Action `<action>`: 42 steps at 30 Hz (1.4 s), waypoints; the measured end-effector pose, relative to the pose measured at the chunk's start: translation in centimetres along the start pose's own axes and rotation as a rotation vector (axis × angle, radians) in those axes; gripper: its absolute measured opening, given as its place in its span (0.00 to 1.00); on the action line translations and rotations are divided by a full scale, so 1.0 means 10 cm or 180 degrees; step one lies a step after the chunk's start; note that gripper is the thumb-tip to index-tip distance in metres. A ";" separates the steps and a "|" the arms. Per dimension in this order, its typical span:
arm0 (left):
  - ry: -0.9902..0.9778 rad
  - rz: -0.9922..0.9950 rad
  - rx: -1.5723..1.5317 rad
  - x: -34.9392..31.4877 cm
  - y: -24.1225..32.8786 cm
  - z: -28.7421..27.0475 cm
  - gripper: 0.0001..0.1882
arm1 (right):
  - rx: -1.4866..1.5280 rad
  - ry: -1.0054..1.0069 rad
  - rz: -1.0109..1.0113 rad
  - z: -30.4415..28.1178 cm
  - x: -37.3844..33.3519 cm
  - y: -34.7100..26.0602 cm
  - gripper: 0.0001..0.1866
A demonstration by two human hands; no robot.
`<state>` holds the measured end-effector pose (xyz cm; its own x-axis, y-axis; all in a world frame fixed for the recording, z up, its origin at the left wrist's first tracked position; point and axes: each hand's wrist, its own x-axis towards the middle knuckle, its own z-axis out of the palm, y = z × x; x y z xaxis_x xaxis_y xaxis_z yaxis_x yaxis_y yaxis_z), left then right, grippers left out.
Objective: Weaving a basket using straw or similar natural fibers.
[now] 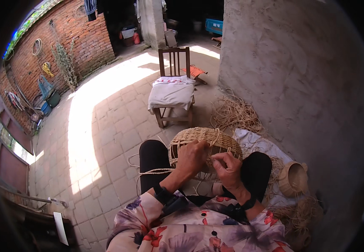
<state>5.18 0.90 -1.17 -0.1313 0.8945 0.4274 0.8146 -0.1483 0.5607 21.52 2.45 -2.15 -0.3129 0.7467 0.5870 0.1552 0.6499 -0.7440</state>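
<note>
A half-woven straw basket (190, 135) rests between my knees, its dense weave curving up on the far side and open gaps showing on the near side. My left hand (191, 158) is closed against its near edge, fingers curled over the weave. Close beside it, my right hand (228, 170) pinches a thin straw cord at the basket's edge; the fingertips partly hide it. Loose straw cords (156, 171) trail out to the left past my left wrist, across my dark trouser leg.
Ahead stands a wooden chair (175, 56) with a white cloth (172, 94) on its seat. To the right, a heap of loose straw cord (236, 113) lies by the grey wall (299, 63). A finished-looking small basket (293, 178) sits on a white sheet (259, 140).
</note>
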 end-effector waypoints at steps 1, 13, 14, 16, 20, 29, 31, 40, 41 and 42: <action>-0.0056 -0.0026 -0.0094 -0.03 -0.01 0.02 0.09 | 0.0014 -0.0022 0.0056 -0.01 -0.04 0.05 0.05; -0.0057 -0.0929 -0.1675 -0.11 -0.40 -0.23 0.15 | 0.0530 -0.0348 0.0794 -0.11 -0.17 0.11 0.04; -0.0056 -0.0934 -0.1672 -0.12 -0.45 -0.26 0.15 | 0.0534 -0.0352 0.0796 -0.13 -0.17 0.11 0.04; -0.0561 -0.1165 -0.1900 -0.10 -0.50 -0.34 0.14 | 0.0507 -0.0365 0.0785 -0.14 -0.17 0.11 0.04; -0.0710 -0.1424 -0.2442 -0.10 -0.50 -0.37 0.13 | 0.0448 -0.0372 0.0671 -0.14 -0.11 0.05 0.04; 0.0253 -0.0190 -0.0223 -0.18 -0.24 -0.45 0.07 | 0.0327 -0.0529 0.0474 -0.25 0.10 -0.45 0.03; 0.0297 -0.0234 -0.0015 -0.18 -0.17 -0.41 0.10 | 0.0563 -0.0485 0.0521 -0.28 0.10 -0.49 0.03; -0.0526 -0.1118 -0.3607 -0.17 -0.57 -0.59 0.06 | 0.0694 -0.0344 0.0768 -0.35 0.19 -0.47 0.04; -0.0369 -0.1099 -0.3408 -0.18 -0.64 -0.63 0.08 | 0.0769 -0.0274 0.0779 -0.35 0.18 -0.43 0.05; -0.0342 -0.1112 -0.3404 -0.19 -0.73 -0.70 0.08 | 0.0780 -0.0300 0.0775 -0.36 0.17 -0.40 0.05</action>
<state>-4.47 -2.65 -1.17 -0.1658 0.9817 0.0941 -0.1657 -0.1217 0.9786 23.73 1.60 3.01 -0.3812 0.8517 0.3594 0.0102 0.3926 -0.9196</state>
